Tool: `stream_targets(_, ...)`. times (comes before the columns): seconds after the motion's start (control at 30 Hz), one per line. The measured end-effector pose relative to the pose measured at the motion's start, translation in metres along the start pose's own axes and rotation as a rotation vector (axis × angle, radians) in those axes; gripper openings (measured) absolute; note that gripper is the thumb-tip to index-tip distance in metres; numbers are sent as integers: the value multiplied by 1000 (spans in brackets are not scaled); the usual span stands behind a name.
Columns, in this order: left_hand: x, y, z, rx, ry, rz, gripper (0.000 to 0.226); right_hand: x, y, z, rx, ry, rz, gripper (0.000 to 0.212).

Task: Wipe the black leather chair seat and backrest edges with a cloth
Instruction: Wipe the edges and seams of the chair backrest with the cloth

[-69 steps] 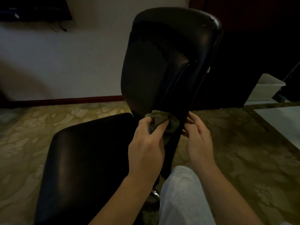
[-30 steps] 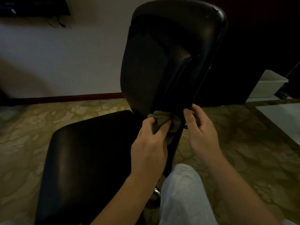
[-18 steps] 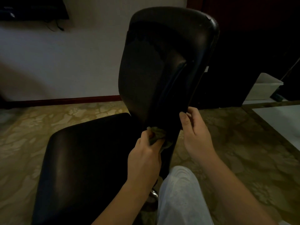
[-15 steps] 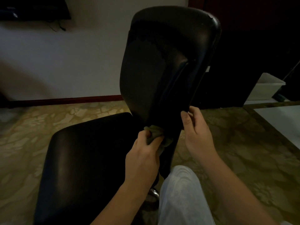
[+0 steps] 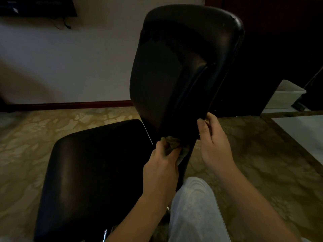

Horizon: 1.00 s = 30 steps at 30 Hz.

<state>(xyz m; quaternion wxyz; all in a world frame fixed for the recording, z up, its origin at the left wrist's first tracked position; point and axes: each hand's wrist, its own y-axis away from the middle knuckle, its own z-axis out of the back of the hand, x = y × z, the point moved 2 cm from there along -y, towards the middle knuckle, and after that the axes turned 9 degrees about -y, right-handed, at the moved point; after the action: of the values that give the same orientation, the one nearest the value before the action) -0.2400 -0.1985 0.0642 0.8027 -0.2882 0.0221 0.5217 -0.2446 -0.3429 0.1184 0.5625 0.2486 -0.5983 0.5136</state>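
The left hand grips a bunched cloth against the bottom edge of the backrest, just past its fingertips. The right hand, just beside it, pinches that edge to steady it. Best to press firmly and drag along the rim, bracing the frame; the seat lies left of both hands.

Lt grey trousers (faint pattern), arms bare.

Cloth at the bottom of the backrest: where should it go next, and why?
Probably slide the cloth up along the backrest edge. The left hand pinches it at the lowest corner, the right hand grips the backrest beside it, and nearly all the edge lies above.
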Motion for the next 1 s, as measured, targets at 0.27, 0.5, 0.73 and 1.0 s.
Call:
stream_targets(0.27,1,2,26,-111,61,-7,35,-10,5,-3,11,-25,-42,42)
stream_targets(0.5,-12,-4,5,-27,12,21,39,-13,7,-3,29,-23,-50,40)
stream_targets(0.73,8,16,-18,76,-12,26,38,-16,7,-4,35,-7,-50,35)
stream_targets(1.0,-4,13,8,-30,121,57,36,-17,8,-4,26,27,-37,40)
